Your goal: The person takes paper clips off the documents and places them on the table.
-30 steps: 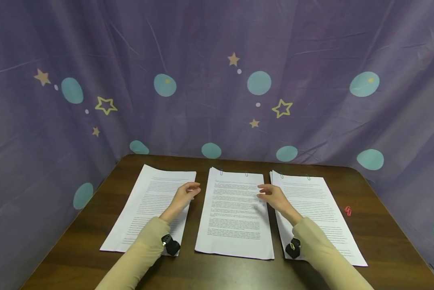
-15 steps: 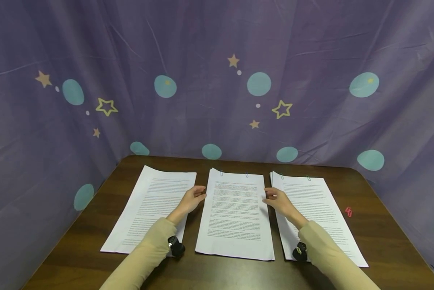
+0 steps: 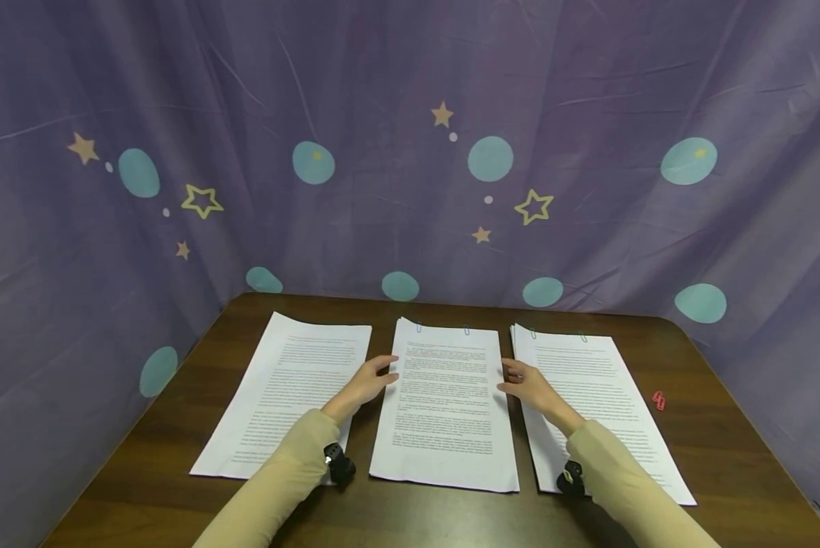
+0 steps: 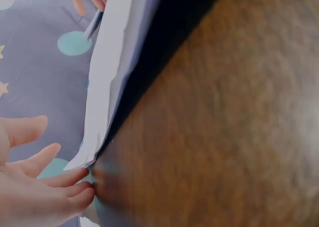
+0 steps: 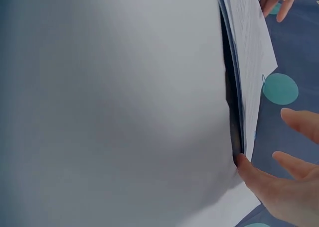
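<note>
In the head view, a stack of printed sheets (image 3: 444, 464) lies in the middle of the table, with two blue paper clips (image 3: 467, 330) on its top edge. My left hand (image 3: 362, 384) is at the stack's left edge, thumb and fingers spread apart. In the left wrist view its fingertips (image 4: 84, 189) are right by the stack's edge. On the other side, my right hand (image 3: 535, 390) has its fingers at the right edge, also spread. The right wrist view has one fingertip (image 5: 243, 162) in the narrow gap between the middle stack and the right-hand one.
A printed stack (image 3: 266, 411) lies at the left, partly under the left forearm. Another stack (image 3: 608, 403) with two green paper clips (image 3: 583, 337) lies beneath the right hand and sleeve. Red paper clips (image 3: 659, 399) rest on the table (image 3: 738, 457) farther right. A patterned curtain (image 3: 410, 152) hangs behind.
My left hand has moved right, from over the left stack to the middle stack's left edge. The right hand has drawn back to the right and nearer, to its right edge. The papers stay put.
</note>
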A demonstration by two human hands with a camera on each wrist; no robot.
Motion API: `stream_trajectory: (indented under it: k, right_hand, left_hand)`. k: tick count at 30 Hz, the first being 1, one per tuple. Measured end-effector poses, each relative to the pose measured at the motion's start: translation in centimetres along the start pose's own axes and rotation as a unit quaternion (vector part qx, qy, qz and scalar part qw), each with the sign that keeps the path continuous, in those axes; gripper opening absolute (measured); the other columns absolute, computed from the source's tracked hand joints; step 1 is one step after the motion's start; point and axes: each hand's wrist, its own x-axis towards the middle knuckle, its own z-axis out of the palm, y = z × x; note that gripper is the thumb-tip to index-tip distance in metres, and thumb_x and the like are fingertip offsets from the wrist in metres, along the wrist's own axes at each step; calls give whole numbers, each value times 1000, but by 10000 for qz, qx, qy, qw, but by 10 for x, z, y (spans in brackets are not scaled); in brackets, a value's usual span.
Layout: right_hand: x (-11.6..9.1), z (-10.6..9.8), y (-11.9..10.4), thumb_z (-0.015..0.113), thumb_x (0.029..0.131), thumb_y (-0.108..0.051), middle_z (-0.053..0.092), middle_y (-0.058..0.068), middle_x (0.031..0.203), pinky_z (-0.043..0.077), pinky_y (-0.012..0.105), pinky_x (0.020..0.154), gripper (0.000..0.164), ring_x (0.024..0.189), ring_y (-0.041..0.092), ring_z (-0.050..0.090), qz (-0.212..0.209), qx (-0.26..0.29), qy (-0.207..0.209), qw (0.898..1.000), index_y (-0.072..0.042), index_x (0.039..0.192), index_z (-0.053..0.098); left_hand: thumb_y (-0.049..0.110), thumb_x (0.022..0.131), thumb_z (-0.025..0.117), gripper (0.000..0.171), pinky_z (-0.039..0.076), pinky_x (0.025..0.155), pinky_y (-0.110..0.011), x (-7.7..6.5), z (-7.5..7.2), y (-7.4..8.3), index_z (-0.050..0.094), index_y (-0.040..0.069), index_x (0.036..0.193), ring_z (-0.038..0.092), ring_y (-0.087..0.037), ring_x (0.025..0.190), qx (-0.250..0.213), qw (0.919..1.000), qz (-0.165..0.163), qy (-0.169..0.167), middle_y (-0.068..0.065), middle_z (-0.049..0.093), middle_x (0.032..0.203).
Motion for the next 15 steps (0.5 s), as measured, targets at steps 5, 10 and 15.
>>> stream_trajectory:
  k: [5,10,15]
  right_hand:
    - [-3,3,1,58,81,0,36,34,127,38,47,91,53,115,44,39,-60,-34,-65,10000,14,127,34]
    - [-3,5,2,59,79,0,39,32,126,37,46,93,52,115,42,40,-21,-67,-43,10000,15,124,37]
    - [-1,6,5,59,79,2,43,31,123,38,44,92,48,113,41,42,17,117,115,9999,16,121,40]
  left_hand:
    - [2,86,51,39,22,101,-50,0,2,0,46,-4,123,29,-38,124,-168,9995,-254,-66,-24,39,130]
    - [-2,84,50,39,25,100,-49,1,5,-1,46,-5,123,31,-38,123,-449,9985,-299,34,-24,40,129]
    - [-10,81,47,40,40,90,-42,5,7,-5,46,-8,120,45,-37,110,-1007,9941,-294,289,-27,44,123]
